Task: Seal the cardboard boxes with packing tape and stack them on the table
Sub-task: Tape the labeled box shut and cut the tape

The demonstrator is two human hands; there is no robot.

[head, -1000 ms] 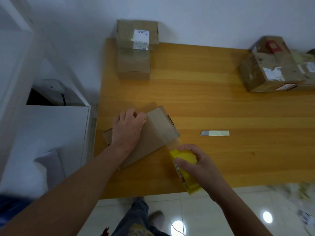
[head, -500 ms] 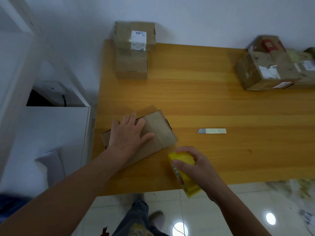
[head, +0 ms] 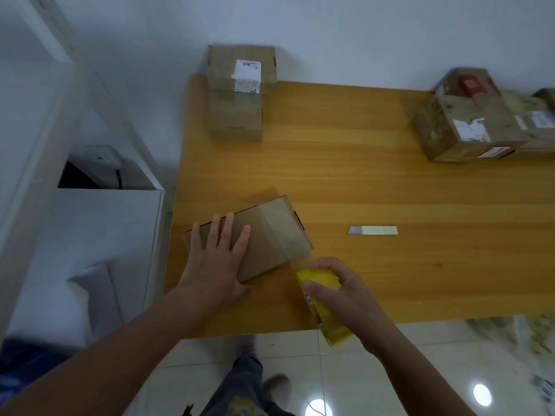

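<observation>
Head view: you're standing at a wooden desk (head: 375, 181) w/ an orange-brown grain, pushed against a plain white wall (head: 345, 34). A white cabinet (head: 99, 235) sits just beside the desk's left edge, and glossy pale floor tiles (head: 375, 379) show below the near edge, along w/ your jeans leg and a shoe (head: 276, 385).

At the far left corner, two small boxes form a stack (head: 237, 115), and the top box (head: 241, 69) has a white label. At the far right sits a cluster of larger, worn boxes (head: 468, 127) w/ torn labels (blurred, so no exact count). A small grey-and-pale cutter (head: 372, 230) lies flat mid-desk, well apart from everything else.

The flat box (head: 270, 235) you're working on lies near the desk's front left. Its long axis runs diagonally, from near-left up to far-right. A clear tape strip (head: 282, 232) crosses its short width near the right end and leads down off the near-right corner to the yellow tape roll (head: 327, 310).

Your left hand (head: 216, 259) lies flat on the box's left half, fingers spread, palm down. Your right hand (head: 342, 295) has fingers and thumb wrapped round the roll, just beside the box's near-right corner, over the desk's front edge.
</observation>
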